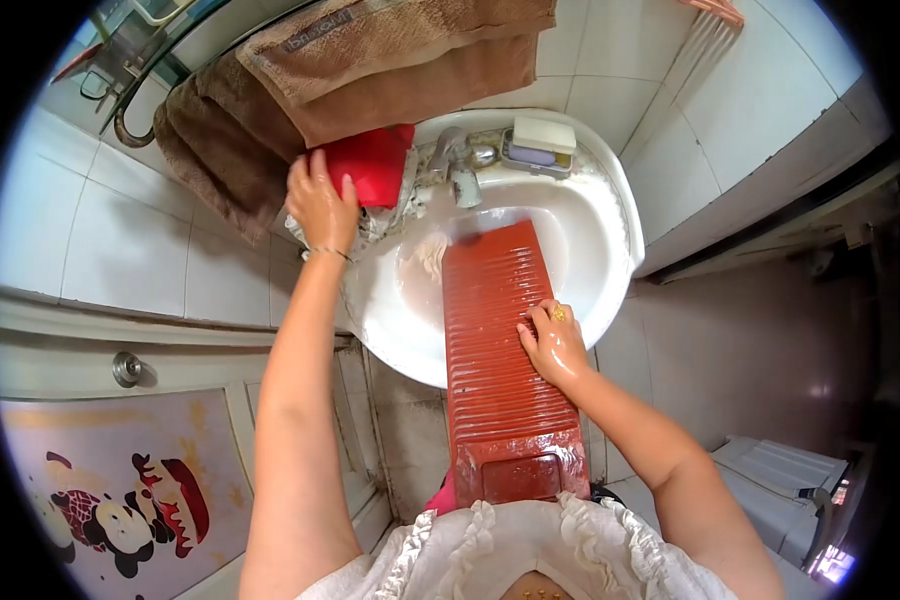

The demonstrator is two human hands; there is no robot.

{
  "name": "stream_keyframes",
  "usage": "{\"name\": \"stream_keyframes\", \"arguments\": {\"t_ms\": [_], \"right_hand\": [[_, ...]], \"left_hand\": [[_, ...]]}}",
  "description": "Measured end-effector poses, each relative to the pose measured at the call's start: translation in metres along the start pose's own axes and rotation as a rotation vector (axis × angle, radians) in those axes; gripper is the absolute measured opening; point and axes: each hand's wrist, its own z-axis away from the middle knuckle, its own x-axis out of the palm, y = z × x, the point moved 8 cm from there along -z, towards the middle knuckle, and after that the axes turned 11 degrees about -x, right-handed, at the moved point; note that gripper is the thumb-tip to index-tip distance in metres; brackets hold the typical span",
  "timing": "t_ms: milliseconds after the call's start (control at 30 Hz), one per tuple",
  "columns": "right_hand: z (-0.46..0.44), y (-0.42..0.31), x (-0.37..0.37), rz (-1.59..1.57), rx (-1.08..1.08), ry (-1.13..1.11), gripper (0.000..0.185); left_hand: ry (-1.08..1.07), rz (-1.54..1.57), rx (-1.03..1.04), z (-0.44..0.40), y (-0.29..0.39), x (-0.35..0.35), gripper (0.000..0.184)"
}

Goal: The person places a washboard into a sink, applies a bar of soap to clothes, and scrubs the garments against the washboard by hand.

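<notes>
A reddish-brown ridged washboard (pixel 505 370) leans from the white sink basin (pixel 595 250) down against my body. My right hand (pixel 558 345), wet and wearing a gold-coloured ring, is bent over the board's right edge with its thumb and fingertips on the ridges. At the sink's back left, my left hand (pixel 325 208) is at a red packet (pixel 372 165), fingers apart; its fingertips are slightly blurred, and I cannot tell how firmly they touch. Pale cloth (pixel 425 262) lies in the basin left of the board. Water seems to run from the faucet (pixel 455 160).
Brown towels (pixel 390 70) hang over the back left of the sink. A soap dish (pixel 538 150) holding bars sits on the rim right of the faucet. A door (pixel 150 350) with a cartoon poster stands at left, and a grey-white bin-like object (pixel 775 490) at lower right.
</notes>
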Motion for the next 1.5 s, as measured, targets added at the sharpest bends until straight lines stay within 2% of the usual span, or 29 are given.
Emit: {"name": "stream_keyframes", "arguments": {"t_ms": [33,100,167,233,300,367,500,567,600,667,700,767,800,867,900,933,967,1033,1100,1133,1167,1200,1233,1300,1367,1400,1467,1500], "right_hand": [[0.0,-0.001,0.0,0.007,-0.006,0.009,0.026],[-0.001,0.0,0.0,0.005,0.001,-0.009,0.025],[-0.001,-0.001,0.0,0.005,0.008,-0.026,0.025],[-0.002,-0.002,-0.001,0.001,0.016,-0.027,0.025],[0.0,-0.002,0.0,0.008,0.013,-0.02,0.025],[-0.002,0.0,0.0,0.015,0.014,-0.02,0.024],[-0.002,-0.002,-0.003,-0.007,0.0,0.016,0.024],[0.0,-0.001,-0.001,-0.011,0.016,-0.003,0.024],[0.0,0.0,-0.001,-0.012,0.018,0.002,0.024],[0.001,0.001,0.001,-0.002,0.026,-0.02,0.023],[0.001,0.001,0.002,-0.002,0.024,-0.021,0.023],[0.0,0.002,-0.003,-0.046,0.011,0.058,0.022],[-0.006,0.003,-0.003,-0.039,0.004,0.057,0.022],[-0.02,0.02,-0.001,-0.124,0.159,0.079,0.025],[-0.032,0.021,0.0,-0.118,0.157,0.074,0.025],[-0.044,0.029,0.004,-0.413,0.259,0.168,0.027],[-0.053,0.035,0.011,-0.709,0.36,0.264,0.03],[-0.07,0.023,0.026,-0.518,0.158,0.175,0.032],[-0.059,0.005,0.046,-0.164,-0.081,-0.087,0.033],[-0.052,0.0,0.047,-0.133,-0.091,-0.132,0.033],[-0.04,-0.003,0.048,-0.102,-0.098,-0.181,0.034],[-0.025,-0.013,0.035,-0.121,-0.155,-0.159,0.035],[-0.01,-0.023,0.018,-0.141,-0.211,-0.134,0.037],[0.013,-0.038,0.002,-0.105,-0.253,-0.171,0.04],[-0.004,-0.019,0.022,-0.168,-0.185,-0.218,0.038],[-0.025,0.006,0.047,-0.233,-0.134,-0.219,0.036],[-0.092,0.03,0.063,0.1,-0.171,0.02,0.033],[-0.117,0.046,0.078,0.098,-0.125,0.002,0.034]], "left_hand": [[0.097,0.106,0.262,0.018,0.02,-0.009,0.051],[-0.23,0.265,0.566,0.063,0.05,0.012,0.051],[-0.72,0.074,0.567,0.113,0.063,0.06,0.048],[-0.734,0.122,0.27,0.152,0.036,0.124,0.046],[-0.733,0.007,0.233,0.196,0.003,0.187,0.051],[-0.968,-0.087,0.101,0.214,0.004,0.174,0.037],[-1.102,-0.124,0.239,0.23,0.006,0.154,0.026],[-1.131,0.323,-0.233,0.223,-0.028,0.159,0.023],[-1.129,0.32,-0.228,0.213,-0.032,0.152,0.023],[-1.177,0.857,-0.74,0.195,-0.039,0.124,0.019],[-1.176,0.858,-0.742,0.19,-0.03,0.104,0.019],[-1.187,1.424,-0.884,0.18,0.009,0.062,0.02],[-1.262,1.557,-0.888,0.181,0.024,0.048,0.02],[-1.323,1.654,-0.876,0.184,0.055,0.02,0.018],[-1.37,1.728,-0.864,0.19,0.066,0.016,0.018],[-1.37,1.761,-0.938,0.2,0.073,0.017,0.018],[-1.448,1.816,-0.815,0.209,0.077,0.031,0.019],[-1.183,1.135,-0.546,0.225,0.064,0.077,0.024],[-0.758,0.812,-0.057,0.224,0.087,0.055,0.029],[-1.031,0.716,-0.011,0.239,0.106,0.047,0.035],[-0.867,0.59,0.081,0.26,0.106,0.042,0.043],[-0.937,0.548,0.059,0.269,0.11,0.023,0.047],[-0.942,0.508,0.123,0.282,0.113,-0.002,0.048],[-0.944,0.472,0.183,0.295,0.114,-0.008,0.048],[-0.809,0.413,0.32,0.3,0.116,-0.002,0.049],[-0.794,0.349,0.314,0.289,0.114,0.028,0.051],[-0.805,0.251,0.067,0.234,0.118,0.085,0.051],[-0.784,0.251,0.067,0.215,0.122,0.099,0.051]]}}
